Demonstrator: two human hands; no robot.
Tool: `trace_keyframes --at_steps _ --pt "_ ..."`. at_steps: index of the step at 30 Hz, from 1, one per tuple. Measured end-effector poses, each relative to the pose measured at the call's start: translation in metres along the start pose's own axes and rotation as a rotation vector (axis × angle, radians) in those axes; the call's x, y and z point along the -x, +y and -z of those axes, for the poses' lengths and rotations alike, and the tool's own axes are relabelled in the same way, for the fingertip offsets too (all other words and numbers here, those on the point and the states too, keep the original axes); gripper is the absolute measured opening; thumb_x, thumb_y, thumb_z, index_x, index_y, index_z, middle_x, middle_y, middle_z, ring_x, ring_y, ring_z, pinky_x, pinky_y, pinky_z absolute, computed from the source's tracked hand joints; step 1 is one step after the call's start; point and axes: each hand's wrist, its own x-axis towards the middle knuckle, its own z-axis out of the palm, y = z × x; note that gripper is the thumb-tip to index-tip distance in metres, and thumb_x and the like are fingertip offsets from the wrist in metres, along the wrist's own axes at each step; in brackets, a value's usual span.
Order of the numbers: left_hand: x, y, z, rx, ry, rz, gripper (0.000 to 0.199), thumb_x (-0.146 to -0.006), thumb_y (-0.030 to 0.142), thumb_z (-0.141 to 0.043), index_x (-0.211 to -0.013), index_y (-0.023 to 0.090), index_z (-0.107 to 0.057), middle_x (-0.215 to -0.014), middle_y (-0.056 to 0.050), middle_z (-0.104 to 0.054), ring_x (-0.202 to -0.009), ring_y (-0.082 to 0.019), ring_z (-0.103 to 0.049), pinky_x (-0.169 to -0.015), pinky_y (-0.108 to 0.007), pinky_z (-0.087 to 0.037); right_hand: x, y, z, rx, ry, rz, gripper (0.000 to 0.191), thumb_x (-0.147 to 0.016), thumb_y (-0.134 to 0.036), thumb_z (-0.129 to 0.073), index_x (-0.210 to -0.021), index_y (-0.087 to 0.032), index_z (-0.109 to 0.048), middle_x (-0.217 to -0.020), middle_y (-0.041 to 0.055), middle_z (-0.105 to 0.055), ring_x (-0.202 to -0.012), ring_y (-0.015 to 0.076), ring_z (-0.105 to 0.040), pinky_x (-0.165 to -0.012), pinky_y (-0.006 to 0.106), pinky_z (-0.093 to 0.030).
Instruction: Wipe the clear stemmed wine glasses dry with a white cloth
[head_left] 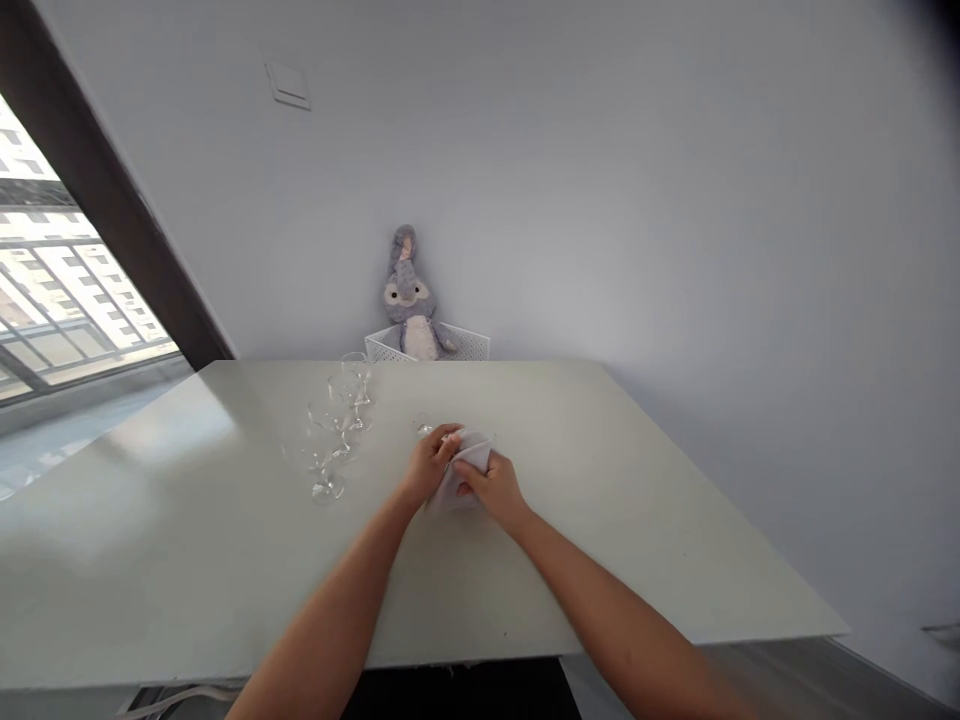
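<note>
Over the middle of the table, my left hand [429, 466] is closed round a clear wine glass. The glass's round foot [424, 425] sticks out past the left fingers, and its bowl is mostly hidden by a white cloth [474, 450]. My right hand [496, 488] grips that cloth with the thumb on top, pressing it against the glass. The cloth's lower end hangs between both hands. To the left, several clear stemmed glasses [328, 489] stand upright in a row running away from me.
A pale glossy table [615, 530] spreads in front of me. Behind its far edge, a grey plush toy [418, 335] sits in a white perforated basket [471, 345] against the wall. A dark-framed window [75, 270] is at the left. A cable [180, 694] shows below the near edge.
</note>
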Motion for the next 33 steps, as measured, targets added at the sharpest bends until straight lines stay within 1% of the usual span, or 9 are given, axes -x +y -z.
trace_keyframes --at_steps 3,7,10,14,17,20,28,30,33 --pt "0.003 0.003 0.001 -0.218 0.09 -0.043 0.043 -0.086 0.043 -0.028 -0.101 0.017 -0.059 -0.075 -0.005 -0.063 -0.073 -0.016 -0.055 -0.067 -0.027 -0.04 -0.002 -0.001 0.003 0.294 0.031 0.106 0.025 -0.067 -0.04 -0.063 -0.053 -0.019 -0.057 -0.048 0.0005 -0.059 -0.054 0.0151 -0.056 -0.058 0.026 -0.044" --pt "0.007 0.01 0.006 -0.6 0.204 -0.255 0.033 -0.084 0.032 -0.04 -0.111 0.021 -0.055 -0.095 -0.009 -0.064 -0.094 -0.022 -0.052 -0.085 -0.036 -0.034 -0.017 -0.003 0.021 0.054 0.112 -0.114 0.021 -0.068 -0.037 -0.062 -0.066 -0.016 -0.059 -0.049 0.0008 -0.059 -0.044 0.015 -0.056 -0.043 0.024 -0.042" --pt "0.006 0.011 0.01 -0.713 0.112 -0.415 0.03 -0.079 0.031 -0.05 -0.108 0.025 -0.058 -0.103 -0.008 -0.062 -0.109 -0.026 -0.043 -0.095 -0.042 -0.023 -0.026 -0.003 0.037 -0.254 -0.002 -0.244 0.028 -0.066 -0.038 -0.065 -0.075 -0.012 -0.061 -0.056 0.0037 -0.062 -0.039 0.0125 -0.054 -0.035 0.021 -0.039" --pt "0.001 0.003 0.013 -0.808 0.011 -0.35 0.028 -0.077 0.041 -0.052 -0.097 0.025 -0.064 -0.074 -0.007 -0.066 -0.086 -0.024 -0.052 -0.09 -0.042 -0.025 -0.029 -0.002 0.052 -0.317 -0.235 -0.257 0.032 -0.063 -0.038 -0.068 -0.077 -0.009 -0.063 -0.06 0.0044 -0.063 -0.041 0.0108 -0.055 -0.038 0.02 -0.042" --pt "0.0 -0.001 0.012 -0.81 0.003 -0.262 0.032 -0.076 0.048 -0.05 -0.09 0.025 -0.067 -0.069 -0.006 -0.066 -0.072 -0.021 -0.053 -0.08 -0.036 -0.03 -0.028 -0.005 0.06 -0.143 -0.355 -0.178 0.032 -0.06 -0.034 -0.07 -0.08 -0.01 -0.064 -0.067 0.0041 -0.065 -0.052 0.0137 -0.06 -0.051 0.024 -0.046" --pt "0.0 -0.002 0.009 -0.742 0.014 -0.166 0.034 -0.074 0.052 -0.049 -0.087 0.026 -0.068 -0.069 -0.004 -0.066 -0.067 -0.019 -0.053 -0.069 -0.03 -0.032 -0.028 -0.011 0.069 0.021 -0.359 -0.082 0.03 -0.06 -0.034 -0.068 -0.078 -0.011 -0.065 -0.069 0.002 -0.065 -0.063 0.015 -0.06 -0.063 0.027 -0.045" --pt "-0.003 -0.007 0.024 -0.428 0.198 0.252 0.043 -0.073 0.057 -0.044 -0.084 0.023 -0.067 -0.061 0.0 -0.061 -0.052 -0.014 -0.049 -0.051 -0.025 -0.028 -0.03 -0.02 0.083 0.32 0.116 0.163 0.039 -0.076 -0.047 -0.048 -0.086 -0.013 -0.064 -0.081 0.0052 -0.063 -0.078 0.0202 -0.055 -0.069 0.031 -0.041" --pt "-0.003 -0.01 0.026 -0.518 0.272 0.234 0.043 -0.074 0.055 -0.044 -0.088 0.022 -0.066 -0.063 -0.002 -0.062 -0.056 -0.015 -0.051 -0.053 -0.026 -0.029 -0.026 -0.022 0.074 0.49 0.158 0.344 0.038 -0.08 -0.045 -0.043 -0.094 -0.016 -0.063 -0.096 0.0082 -0.062 -0.091 0.0233 -0.051 -0.08 0.035 -0.038" --pt "-0.001 -0.012 0.02 -0.734 0.202 -0.046 0.032 -0.076 0.043 -0.048 -0.085 0.02 -0.067 -0.064 -0.006 -0.062 -0.063 -0.018 -0.052 -0.061 -0.029 -0.031 -0.018 -0.024 0.051 0.814 -0.007 0.609 0.035 -0.082 -0.041 -0.043 -0.108 -0.023 -0.059 -0.117 0.0066 -0.055 -0.111 0.0263 -0.04 -0.095 0.041 -0.024"
